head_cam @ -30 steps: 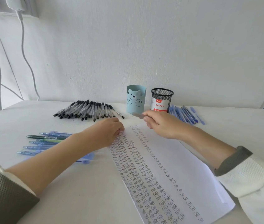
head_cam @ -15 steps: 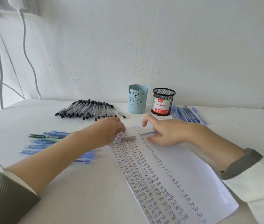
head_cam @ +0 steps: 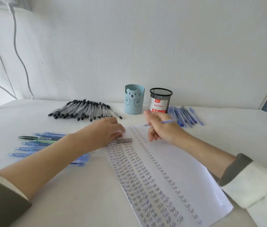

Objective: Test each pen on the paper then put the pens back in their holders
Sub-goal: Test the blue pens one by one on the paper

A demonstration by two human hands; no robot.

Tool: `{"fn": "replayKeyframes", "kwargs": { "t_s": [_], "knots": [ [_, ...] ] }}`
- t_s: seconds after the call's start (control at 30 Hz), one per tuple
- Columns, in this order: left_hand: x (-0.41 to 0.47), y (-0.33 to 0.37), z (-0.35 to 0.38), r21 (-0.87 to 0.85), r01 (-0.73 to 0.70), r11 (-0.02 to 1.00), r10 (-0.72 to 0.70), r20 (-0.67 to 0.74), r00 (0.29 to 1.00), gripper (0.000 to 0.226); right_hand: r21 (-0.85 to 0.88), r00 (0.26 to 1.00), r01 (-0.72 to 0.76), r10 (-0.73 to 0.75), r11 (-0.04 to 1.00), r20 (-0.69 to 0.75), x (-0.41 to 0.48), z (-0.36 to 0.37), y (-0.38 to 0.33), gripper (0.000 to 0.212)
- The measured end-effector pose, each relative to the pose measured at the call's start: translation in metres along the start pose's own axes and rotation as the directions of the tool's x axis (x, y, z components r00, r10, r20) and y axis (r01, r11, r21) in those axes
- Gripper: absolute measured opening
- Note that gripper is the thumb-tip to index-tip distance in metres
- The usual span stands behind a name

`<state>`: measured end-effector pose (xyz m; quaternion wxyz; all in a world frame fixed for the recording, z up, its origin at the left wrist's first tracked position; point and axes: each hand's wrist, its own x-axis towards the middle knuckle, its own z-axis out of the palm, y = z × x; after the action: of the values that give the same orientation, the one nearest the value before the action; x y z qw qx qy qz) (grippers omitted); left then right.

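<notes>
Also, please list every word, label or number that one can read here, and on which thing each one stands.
"Ball Pens": on the white and red label inside the black mesh holder.
"Test": handwritten many times, in columns, on the paper.
The red logo above "Ball Pens": too small to read.
Print on the pen barrels at the left: blurred, unreadable.
</notes>
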<state>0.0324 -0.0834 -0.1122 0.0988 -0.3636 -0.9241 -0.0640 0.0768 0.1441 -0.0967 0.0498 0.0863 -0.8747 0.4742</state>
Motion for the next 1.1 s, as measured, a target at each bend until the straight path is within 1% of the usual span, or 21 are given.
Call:
{"fn": "replayKeyframes", "kwargs": {
  "t_s": [0.03,0.13,0.27,0.4,0.47,0.53,0.6,0.8,0.9,1.1],
  "knots": [
    [0.000,0.000,0.000,-0.006,-0.004,1.000,0.004,-0.010,1.000,0.031,0.034,1.000,-0.004,0.004,0.999,-0.012,0.000,0.003,0.002,0.032],
    [-0.001,0.000,0.002,-0.011,-0.009,1.000,0.009,-0.034,0.999,0.030,0.131,1.000,0.007,-0.006,0.991,-0.002,0.000,-0.001,0.004,0.010],
    [-0.001,0.002,0.004,0.008,-0.018,1.000,0.018,-0.059,0.998,0.030,0.132,0.999,-0.039,0.038,0.991,0.010,0.002,-0.004,0.004,0.007],
    [-0.001,0.003,0.005,0.008,-0.010,1.000,0.011,-0.062,0.998,0.031,0.065,0.998,-0.043,0.045,0.997,-0.035,-0.001,0.001,0.007,0.033],
    [-0.001,0.004,0.006,0.014,-0.013,1.000,0.014,-0.071,0.997,0.032,0.079,0.994,-0.053,0.060,0.995,-0.095,-0.001,0.006,0.013,0.040],
    [-0.001,0.004,0.006,0.013,-0.013,1.000,0.014,-0.080,0.997,0.032,0.052,0.987,-0.045,0.053,0.998,-0.151,0.000,0.009,0.016,0.040],
    [-0.001,0.003,0.006,0.011,-0.015,1.000,0.016,-0.083,0.996,0.031,0.023,0.985,-0.014,0.018,1.000,-0.170,-0.001,0.011,0.017,0.039],
    [-0.002,0.003,0.006,0.011,-0.006,1.000,0.006,-0.081,0.997,0.031,0.082,0.993,0.028,-0.018,0.996,-0.118,0.000,0.013,0.020,0.039],
    [-0.002,0.002,0.006,0.018,-0.008,1.000,0.010,-0.076,0.997,0.031,0.080,0.994,0.034,-0.026,0.996,-0.102,0.001,0.013,0.020,0.040],
    [-0.001,0.002,0.007,0.023,-0.010,1.000,0.011,-0.074,0.997,0.030,0.054,0.991,0.031,-0.023,0.998,-0.132,0.001,0.012,0.020,0.036]
  ]
}}
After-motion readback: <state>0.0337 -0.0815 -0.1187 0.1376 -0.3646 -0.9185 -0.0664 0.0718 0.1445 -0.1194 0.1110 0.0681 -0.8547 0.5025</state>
